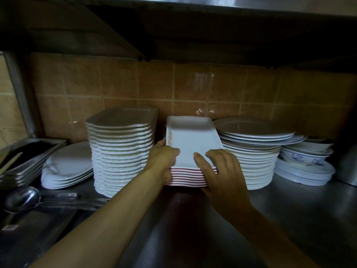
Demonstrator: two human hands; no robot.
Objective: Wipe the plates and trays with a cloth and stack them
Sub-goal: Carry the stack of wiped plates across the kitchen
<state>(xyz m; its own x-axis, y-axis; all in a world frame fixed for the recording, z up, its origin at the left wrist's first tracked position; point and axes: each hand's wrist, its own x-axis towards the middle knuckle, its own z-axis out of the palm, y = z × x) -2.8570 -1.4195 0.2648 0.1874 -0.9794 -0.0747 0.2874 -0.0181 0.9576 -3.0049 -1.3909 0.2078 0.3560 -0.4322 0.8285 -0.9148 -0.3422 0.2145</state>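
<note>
From the head camera, both hands grip a smooth white rectangular tray (190, 140) at its near end: the left hand (164, 157) curls round the left corner, the right hand (220, 165) clasps the right corner. The tray lies atop a red-edged stack (190, 176) on the steel counter (289, 219). Left stands a tall pile of scalloped trays (121, 151); right, round plates (253, 151) and patterned bowls (305, 157).

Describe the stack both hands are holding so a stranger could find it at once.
Look along the steel counter under the tiled wall, between the tall stack of plates and the round plates. The rectangular trays there, gripped by the left hand and right hand, alone have red-lined edges.
</note>
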